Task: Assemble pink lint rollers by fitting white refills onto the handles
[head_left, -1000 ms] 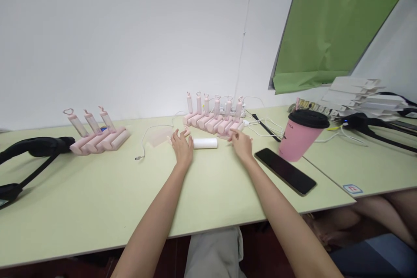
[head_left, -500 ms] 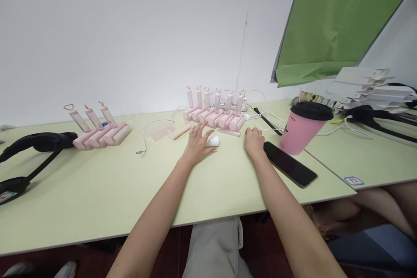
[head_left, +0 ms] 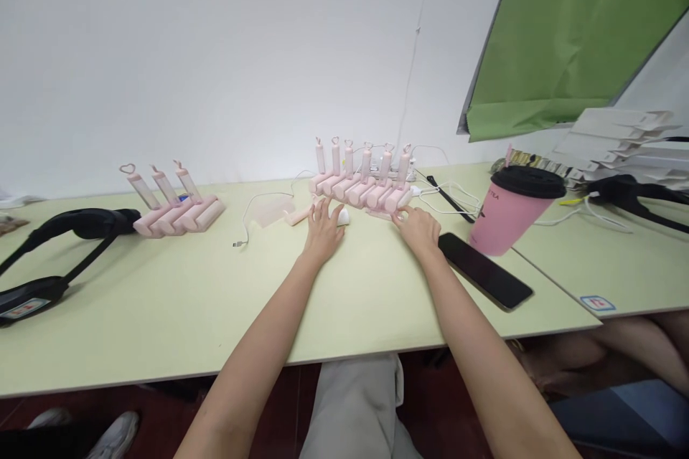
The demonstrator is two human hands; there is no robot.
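My left hand (head_left: 324,231) lies on the table with its fingers spread. A small white cylinder (head_left: 343,216) sits beside its thumb, partly covered. Just beyond its fingertips is a loose pale pink tube (head_left: 298,216). My right hand (head_left: 420,228) has its thumb and index finger closed at the near end of a clear pinkish stick-shaped piece (head_left: 379,214), which lies flat. Behind that piece stands a row of several pink cylinders (head_left: 357,191), with clear upright tubes (head_left: 367,160) topped by heart-shaped loops.
Three similar pink cylinders (head_left: 180,216) stand left, near a black headset-like frame (head_left: 89,224). A phone (head_left: 484,271) and a pink cup (head_left: 506,219) are right of my right hand. White cables (head_left: 446,193) and a black strap (head_left: 449,199) lie behind. A person's legs (head_left: 603,351) show beneath the table.
My right hand has reached forward and left to the end of the clear piece. My left hand has slid slightly forward, with the white cylinder beside it. The view has shifted a little.
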